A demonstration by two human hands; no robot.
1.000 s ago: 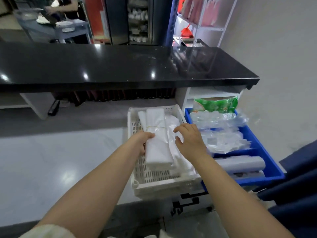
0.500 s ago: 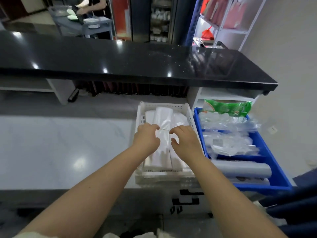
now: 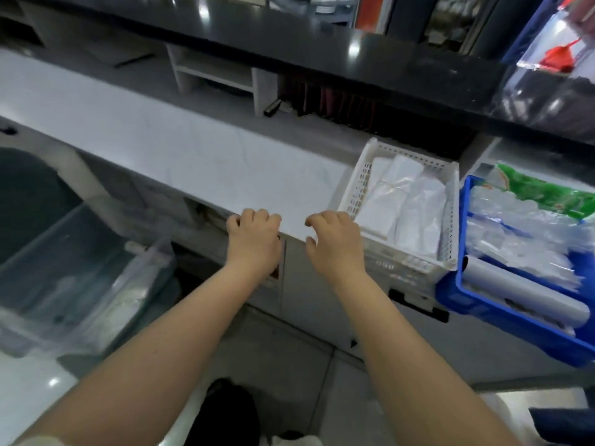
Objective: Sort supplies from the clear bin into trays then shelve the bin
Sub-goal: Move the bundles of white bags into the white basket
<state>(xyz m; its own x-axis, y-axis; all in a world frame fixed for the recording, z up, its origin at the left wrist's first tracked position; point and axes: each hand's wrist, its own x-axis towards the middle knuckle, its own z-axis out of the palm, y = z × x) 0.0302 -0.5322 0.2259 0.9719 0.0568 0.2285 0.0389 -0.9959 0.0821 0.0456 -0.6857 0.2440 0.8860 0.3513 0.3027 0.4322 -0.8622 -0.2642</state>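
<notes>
The clear bin [image 3: 106, 278] sits low at the left, below the counter edge, with a few pale items blurred inside. The white perforated tray [image 3: 355, 191] on the white counter holds bundles of white plastic bags [image 3: 399, 201]. To its right the blue tray [image 3: 463, 278] holds clear wrapped packs, a grey roll and a green packet. My left hand [image 3: 252, 239] hovers at the counter's front edge with its fingers curled and nothing in it. My right hand [image 3: 335, 241] is just left of the white tray, fingers loosely spread, holding nothing.
A black upper counter [image 3: 322, 43] overhangs the white counter [image 3: 199, 162]. Open cubbies stand under it at the back. Cabinet fronts with black handles [image 3: 418, 304] lie below the trays. A dark shoe shows on the tiled floor [image 3: 289, 355].
Both hands have let go of the bag bundle in the white tray and drawn back left to the counter edge. The view has swung left and down, bringing the clear bin into sight.
</notes>
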